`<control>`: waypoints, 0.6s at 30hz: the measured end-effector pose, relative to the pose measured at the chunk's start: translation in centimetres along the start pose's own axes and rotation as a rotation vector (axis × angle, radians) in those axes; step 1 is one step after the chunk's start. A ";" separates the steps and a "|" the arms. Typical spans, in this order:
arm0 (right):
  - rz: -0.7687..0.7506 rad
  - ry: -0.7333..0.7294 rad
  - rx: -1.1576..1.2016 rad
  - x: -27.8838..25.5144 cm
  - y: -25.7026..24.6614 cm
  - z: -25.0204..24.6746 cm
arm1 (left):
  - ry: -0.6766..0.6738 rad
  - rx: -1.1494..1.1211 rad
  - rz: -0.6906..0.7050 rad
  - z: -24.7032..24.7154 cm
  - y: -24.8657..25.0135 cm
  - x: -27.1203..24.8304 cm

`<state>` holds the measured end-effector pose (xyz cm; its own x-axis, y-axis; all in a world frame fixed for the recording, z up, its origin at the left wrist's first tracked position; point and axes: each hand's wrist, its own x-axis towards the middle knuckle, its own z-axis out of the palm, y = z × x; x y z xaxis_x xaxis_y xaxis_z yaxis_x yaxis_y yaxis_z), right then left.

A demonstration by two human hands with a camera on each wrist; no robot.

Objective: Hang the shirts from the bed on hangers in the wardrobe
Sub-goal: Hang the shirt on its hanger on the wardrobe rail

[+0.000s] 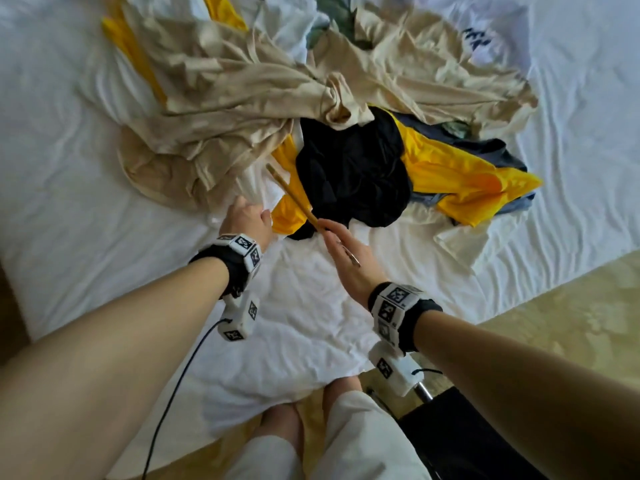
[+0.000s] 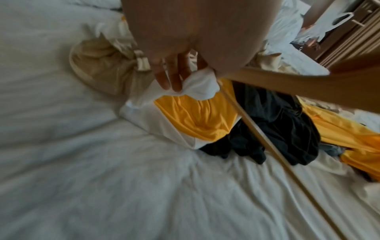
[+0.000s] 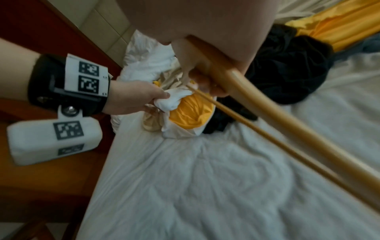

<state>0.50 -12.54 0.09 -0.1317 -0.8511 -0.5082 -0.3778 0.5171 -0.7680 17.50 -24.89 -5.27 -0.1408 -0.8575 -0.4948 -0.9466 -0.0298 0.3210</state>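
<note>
A heap of shirts lies on the white bed point(image 1: 86, 188): beige ones point(image 1: 221, 98), a black one point(image 1: 353, 171) and a yellow-and-white one point(image 1: 450, 171). My left hand point(image 1: 247, 220) pinches a bunch of the yellow-and-white shirt's white cloth point(image 2: 197, 87) point(image 3: 174, 99) at the near left edge of the heap. My right hand point(image 1: 346, 251) grips a wooden hanger point(image 1: 294, 199) point(image 3: 246, 91), held just above the black shirt; its thin bar point(image 2: 267, 138) slants across the left wrist view.
Dark wooden furniture point(image 3: 41, 178) stands against the bed's left side. Beige patterned carpet point(image 1: 554, 306) shows at the right. A black object point(image 1: 460, 441) stands by my legs. Louvred wooden doors point(image 2: 353, 37) show beyond the bed.
</note>
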 end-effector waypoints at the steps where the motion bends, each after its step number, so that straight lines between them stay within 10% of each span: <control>1: -0.031 0.013 -0.014 -0.4 -1.0 -0.4 | 0.009 0.007 -0.012 -1.2 0.0 -0.6; 18: -0.453 0.180 -0.237 -3.4 -26.5 -6.4 | 0.288 -0.283 0.384 -29.6 9.1 -12.9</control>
<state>5.07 -23.91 24.68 -0.0547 -0.9970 -0.0557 -0.6269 0.0777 -0.7753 19.26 -29.31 27.96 -0.3376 -0.9386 -0.0712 -0.7226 0.2099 0.6587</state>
